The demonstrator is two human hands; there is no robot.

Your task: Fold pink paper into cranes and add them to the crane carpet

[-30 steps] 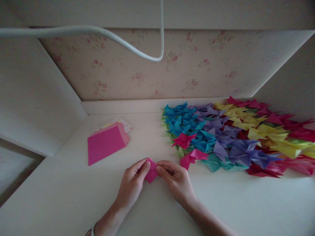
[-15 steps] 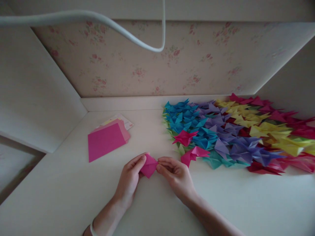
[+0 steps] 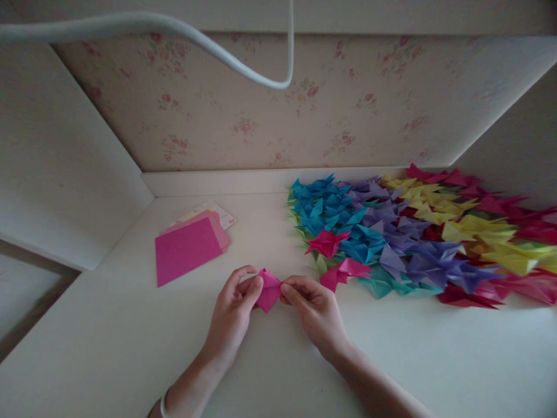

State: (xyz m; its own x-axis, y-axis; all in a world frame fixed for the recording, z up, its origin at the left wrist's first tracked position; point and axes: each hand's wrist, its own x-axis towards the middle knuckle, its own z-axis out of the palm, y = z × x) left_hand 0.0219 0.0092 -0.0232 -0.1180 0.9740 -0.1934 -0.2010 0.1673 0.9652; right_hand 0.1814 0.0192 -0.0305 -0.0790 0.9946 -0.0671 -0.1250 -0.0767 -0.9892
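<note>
A small folded piece of pink paper (image 3: 268, 288) is held between both my hands just above the white desk (image 3: 130, 342). My left hand (image 3: 235, 310) pinches its left side with thumb and fingers closed. My right hand (image 3: 315, 307) pinches its right side the same way. Two finished pink folded figures (image 3: 343, 271) lie just right of my right hand, at the near edge of the pile.
A big pile of folded paper figures (image 3: 413, 238) in blue, purple, yellow, green and red covers the desk's right half. A stack of flat pink sheets (image 3: 188, 248) lies at left. A white cable (image 3: 209, 43) hangs overhead. Flowered wall panel behind.
My fingers have shifted on the pink paper and pressed it into a tighter shape; the hands stay in nearly the same place. The view has tilted slightly.
</note>
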